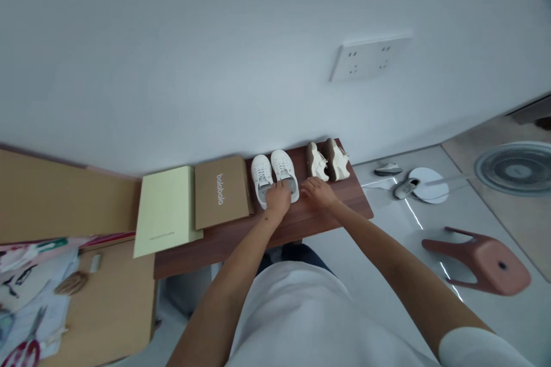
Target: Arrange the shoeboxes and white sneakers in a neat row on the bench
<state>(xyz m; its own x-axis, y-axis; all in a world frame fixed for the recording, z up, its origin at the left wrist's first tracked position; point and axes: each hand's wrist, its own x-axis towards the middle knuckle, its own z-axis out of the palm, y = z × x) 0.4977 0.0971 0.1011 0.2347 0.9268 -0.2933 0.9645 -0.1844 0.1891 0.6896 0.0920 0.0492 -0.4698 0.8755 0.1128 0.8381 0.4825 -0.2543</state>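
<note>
A pair of white lace-up sneakers [282,164] stands side by side on a dark reddish-brown wooden board [241,243], toes toward the wall. My left hand [279,197] is closed at their heel openings, over the inner sides of both shoes; its fingertips are partly hidden. Just right of them, my right hand [319,190] is low over the board, fingers loosely bent and nothing visible in them. Beyond it is a pair of cream sneakers with brown soles [337,159], lying tilted on their sides.
Left on the board are a brown balabala shoebox [224,192] and a pale green box [166,206]. Further left, an open cardboard carton [116,298] borders papers and red-handled scissors [26,350]. At right are a fan [516,169], a pink stool [495,264] and loose shoes [404,188].
</note>
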